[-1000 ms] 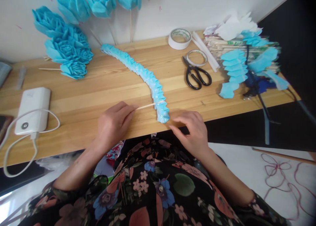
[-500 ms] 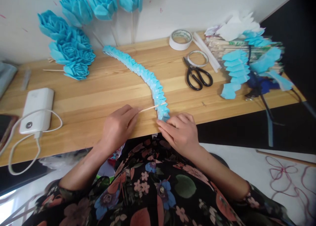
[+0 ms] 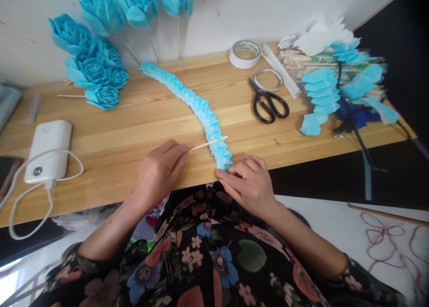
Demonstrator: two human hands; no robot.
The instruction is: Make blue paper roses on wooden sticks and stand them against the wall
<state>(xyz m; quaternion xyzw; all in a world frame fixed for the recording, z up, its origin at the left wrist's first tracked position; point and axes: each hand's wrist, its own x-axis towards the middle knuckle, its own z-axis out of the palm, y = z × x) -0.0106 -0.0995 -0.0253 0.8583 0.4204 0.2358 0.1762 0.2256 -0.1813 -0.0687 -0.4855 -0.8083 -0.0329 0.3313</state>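
Fingers of the right hand close on the near end of the folded blue strip, by the table's edge. The left hand pinches a thin stick, its far part lying across the strip. The step looks like setting stick against paper; such soft folds call for a light pinch and a level stick. The strip curves away over the table. Left of it sits a power bank, its markings unreadable. Farther right are scissors and a tape roll with green print on its core, too small to read. Blue paper flowers stand at the back left.
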